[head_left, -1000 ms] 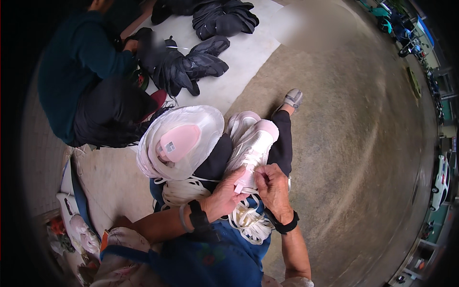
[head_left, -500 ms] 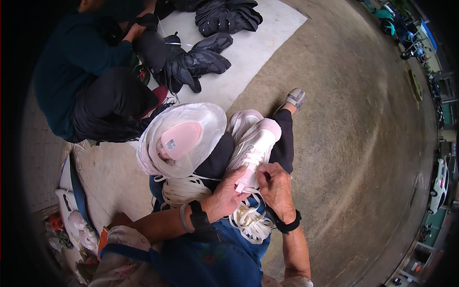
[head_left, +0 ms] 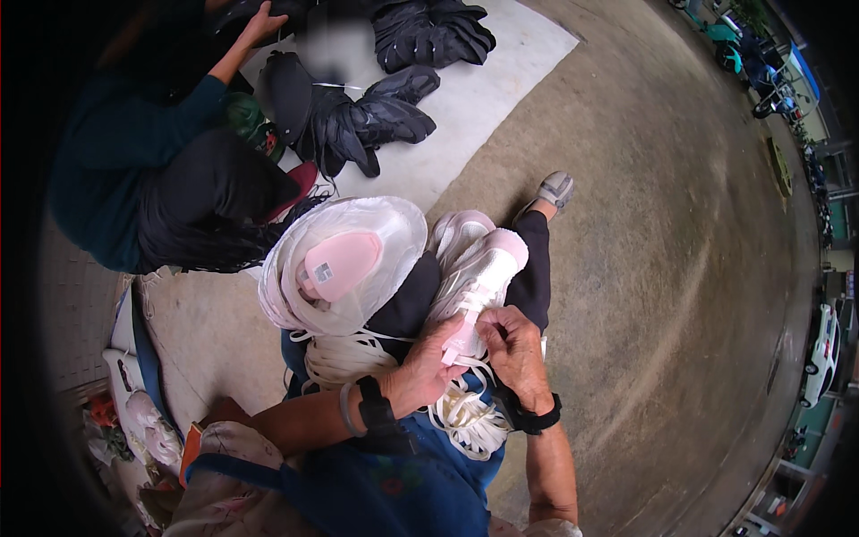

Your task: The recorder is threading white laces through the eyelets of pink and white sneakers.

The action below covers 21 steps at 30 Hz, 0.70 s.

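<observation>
A white and pink sneaker (head_left: 488, 277) lies on my lap, its toe pointing away from me. My left hand (head_left: 425, 367) is closed on its left side near the collar, the thumb by the pink tongue (head_left: 463, 338). At the right edge of the lace opening, my right hand (head_left: 517, 353) pinches the white shoelace (head_left: 486, 304); the fingers hide most of the pinched part. Another pale sneaker (head_left: 455, 231) rests against the first one's left side. Bundles of white laces (head_left: 470, 421) lie below my hands, with more loose laces (head_left: 344, 361) left of them.
A clear plastic bag (head_left: 394, 233) holding pink-soled shoes sits left of the sneakers. Beyond, black shoes (head_left: 380, 116) lie on a white sheet (head_left: 501, 67). A co-worker in a dark green sleeve (head_left: 134, 125) sits at the left. Concrete floor (head_left: 653, 224) stretches to the right.
My right fingertips have shifted slightly left, closer in over the sneaker's lace opening. My left hand keeps its place. The co-worker's hand has moved up and away from the black shoes.
</observation>
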{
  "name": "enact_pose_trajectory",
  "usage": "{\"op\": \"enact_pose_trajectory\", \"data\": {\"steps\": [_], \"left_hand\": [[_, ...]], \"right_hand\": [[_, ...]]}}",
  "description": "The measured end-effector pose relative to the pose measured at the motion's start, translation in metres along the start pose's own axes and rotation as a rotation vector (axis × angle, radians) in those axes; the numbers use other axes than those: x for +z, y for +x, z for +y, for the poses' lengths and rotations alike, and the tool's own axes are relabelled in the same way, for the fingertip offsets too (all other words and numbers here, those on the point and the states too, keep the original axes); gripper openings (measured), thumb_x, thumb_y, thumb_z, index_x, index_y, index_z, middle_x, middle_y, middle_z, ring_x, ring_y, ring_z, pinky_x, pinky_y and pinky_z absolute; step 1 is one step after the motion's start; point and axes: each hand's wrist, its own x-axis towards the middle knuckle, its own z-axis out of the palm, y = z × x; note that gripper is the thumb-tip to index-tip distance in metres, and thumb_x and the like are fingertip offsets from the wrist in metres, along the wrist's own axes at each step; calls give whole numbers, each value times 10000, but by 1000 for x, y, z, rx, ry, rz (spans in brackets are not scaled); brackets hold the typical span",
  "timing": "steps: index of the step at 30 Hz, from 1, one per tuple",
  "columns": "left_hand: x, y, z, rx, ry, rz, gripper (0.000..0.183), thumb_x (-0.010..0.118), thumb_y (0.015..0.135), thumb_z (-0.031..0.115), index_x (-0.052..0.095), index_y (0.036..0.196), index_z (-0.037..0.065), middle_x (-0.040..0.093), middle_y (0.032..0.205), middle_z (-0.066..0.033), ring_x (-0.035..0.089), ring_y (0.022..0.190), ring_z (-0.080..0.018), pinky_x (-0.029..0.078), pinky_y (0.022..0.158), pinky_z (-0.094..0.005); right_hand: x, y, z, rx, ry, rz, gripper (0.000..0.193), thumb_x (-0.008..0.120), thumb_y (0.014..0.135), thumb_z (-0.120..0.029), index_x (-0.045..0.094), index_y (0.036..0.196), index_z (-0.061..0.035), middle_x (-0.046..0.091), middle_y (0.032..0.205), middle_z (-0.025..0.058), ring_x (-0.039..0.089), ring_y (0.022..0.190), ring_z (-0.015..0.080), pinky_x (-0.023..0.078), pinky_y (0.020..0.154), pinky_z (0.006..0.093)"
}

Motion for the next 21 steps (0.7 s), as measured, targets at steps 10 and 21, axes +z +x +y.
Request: {"op": "enact_pose_trajectory", "data": {"steps": [10,21], "left_hand": [[-4,4,-6,6,-11,-62,378,649,875,364,558,1171,148,609,1122,-10,577,1045,-165,451,920,-366],[-23,10,-7,49,-46,-260,163,593,907,248,620,1038,155,637,1007,14,589,949,-134,449,850,-333]], "right_hand": [[5,-8,-11,-130,-154,84,106,622,800,24,623,904,9,624,856,180,624,775,345,503,701,370],[17,2,-21,-467,-620,97,160,651,765,-62,664,923,-77,593,793,96,548,773,284,408,700,395]]}}
